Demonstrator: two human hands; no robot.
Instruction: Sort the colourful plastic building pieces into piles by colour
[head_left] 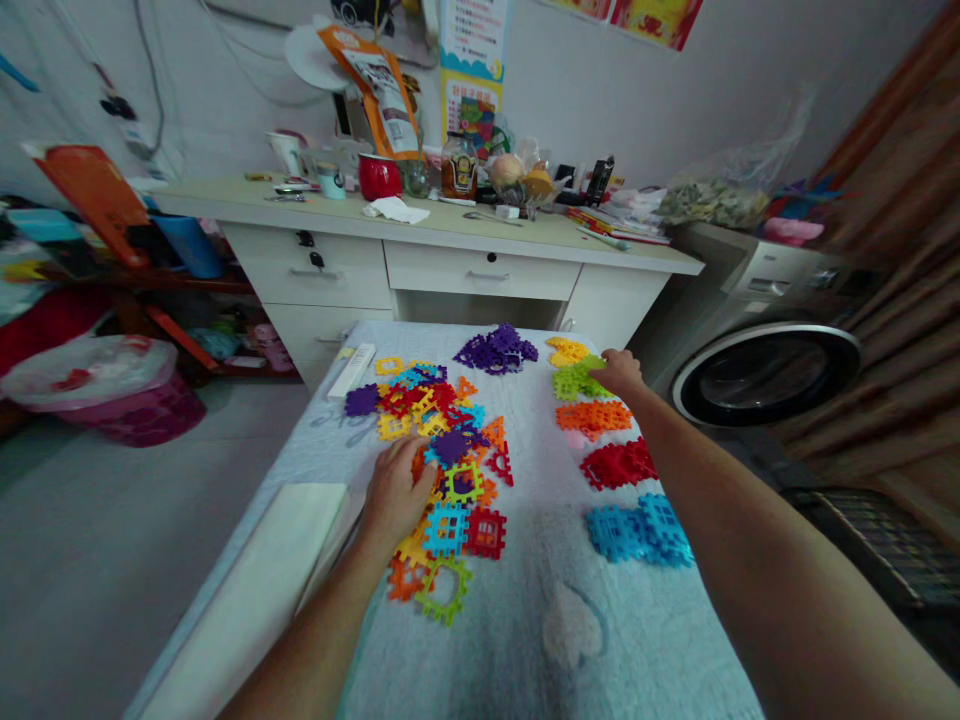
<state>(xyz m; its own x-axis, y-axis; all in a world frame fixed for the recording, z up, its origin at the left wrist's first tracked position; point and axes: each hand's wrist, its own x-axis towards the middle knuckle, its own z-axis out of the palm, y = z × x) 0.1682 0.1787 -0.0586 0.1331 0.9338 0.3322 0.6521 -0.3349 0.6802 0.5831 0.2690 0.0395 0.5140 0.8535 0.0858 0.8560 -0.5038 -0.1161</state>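
Plastic interlocking tiles lie on a pale blue cloth-covered table (540, 620). A mixed-colour heap (442, 450) spreads across the middle left. My left hand (396, 492) rests palm down on the heap's near edge, fingers on orange and purple tiles. Sorted piles run down the right side: purple (496, 349), yellow (567, 351), green (576, 380), orange (594, 416), red (619, 464) and blue (639, 530). My right hand (619, 372) reaches out to the green pile, its fingers touching a green tile there.
A white remote-like bar (352, 371) lies at the table's far left, a white flat box (255, 590) along its near left edge. Behind stands a cluttered white desk (450, 262) with drawers. A washing machine (765, 370) is at right, a pink basin (112, 395) on the floor at left.
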